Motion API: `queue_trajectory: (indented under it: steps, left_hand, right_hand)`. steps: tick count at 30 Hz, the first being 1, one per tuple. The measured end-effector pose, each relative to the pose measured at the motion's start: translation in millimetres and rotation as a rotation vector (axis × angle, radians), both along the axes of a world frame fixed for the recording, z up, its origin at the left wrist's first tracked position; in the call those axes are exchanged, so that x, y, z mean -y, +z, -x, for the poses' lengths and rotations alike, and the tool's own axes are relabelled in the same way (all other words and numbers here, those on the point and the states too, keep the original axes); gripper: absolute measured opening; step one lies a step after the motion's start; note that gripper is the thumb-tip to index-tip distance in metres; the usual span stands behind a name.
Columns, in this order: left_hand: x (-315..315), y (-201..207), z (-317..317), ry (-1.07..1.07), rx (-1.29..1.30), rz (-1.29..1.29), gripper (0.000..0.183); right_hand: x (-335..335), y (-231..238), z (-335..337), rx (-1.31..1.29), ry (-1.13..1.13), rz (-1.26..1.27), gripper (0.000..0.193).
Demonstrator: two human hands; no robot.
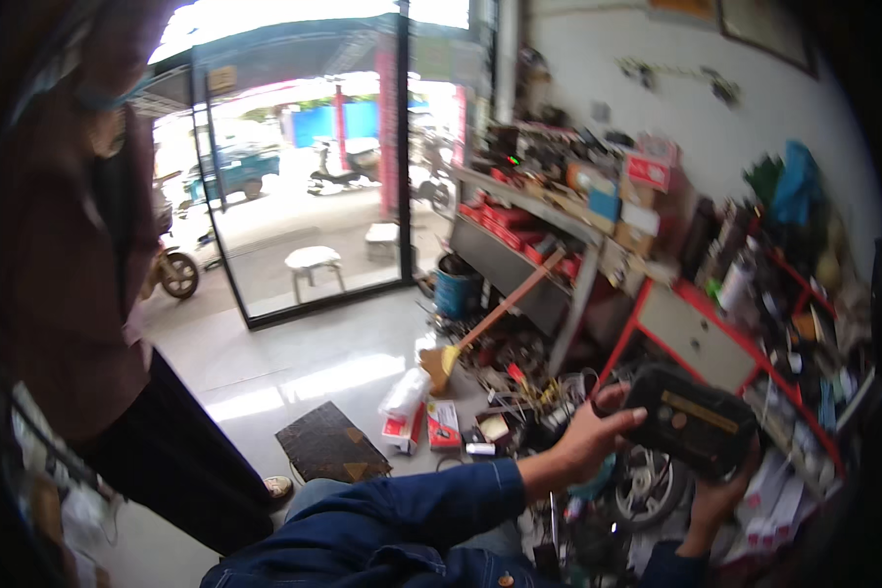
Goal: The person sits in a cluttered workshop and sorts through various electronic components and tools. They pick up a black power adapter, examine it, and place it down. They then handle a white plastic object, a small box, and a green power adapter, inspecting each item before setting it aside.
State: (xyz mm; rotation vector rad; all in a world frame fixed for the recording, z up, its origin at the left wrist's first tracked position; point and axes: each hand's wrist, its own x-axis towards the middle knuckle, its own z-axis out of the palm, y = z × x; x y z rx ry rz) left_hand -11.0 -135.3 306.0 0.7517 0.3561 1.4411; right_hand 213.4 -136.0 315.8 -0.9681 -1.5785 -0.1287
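Observation:
Both my hands hold a black boxy object with rounded edges [691,419], raised in front of me at the right. A yellowish strip and a small round mark show on its face; its exact kind I cannot make out. My left hand [593,436] grips its left end, the thumb pressed on the near face. Under its lower right corner my right hand [723,502] supports it, most of those fingers hidden behind it. Below the object a small spoked wheel [649,485] stands among parts on the floor.
A person [78,265] stands close at my left. Loose parts, small boxes [443,423] and a dark flat board [333,441] lie on the floor. A broom [505,304] leans against a cluttered workbench [529,201]. A red-framed cabinet [696,338] stands at the right; glass doors [309,196] are ahead.

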Motion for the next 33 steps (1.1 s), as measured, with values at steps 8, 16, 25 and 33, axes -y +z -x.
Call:
queue_trajectory:
  steps: [8, 16, 25, 33]
  left_hand:
    - [11, 1, -6, -0.064, 0.071, -0.004, 0.07]
    - [20, 6, 5, 0.021, -0.084, -0.127, 0.059]
    - [17, 20, 4, 0.077, -0.025, -0.197, 0.037]
    - [-27, -11, 25, 0.695, -0.666, -0.26, 0.029]
  right_hand:
    - [-11, 21, -17, 0.176, 0.313, -0.001, 0.072]
    - [16, -8, 18, 0.184, 0.29, 0.032, 0.086]
    - [48, -21, -32, 0.08, 0.282, -0.181, 0.089]
    - [69, 47, -9, 0.672, 0.268, -0.474, 0.033]
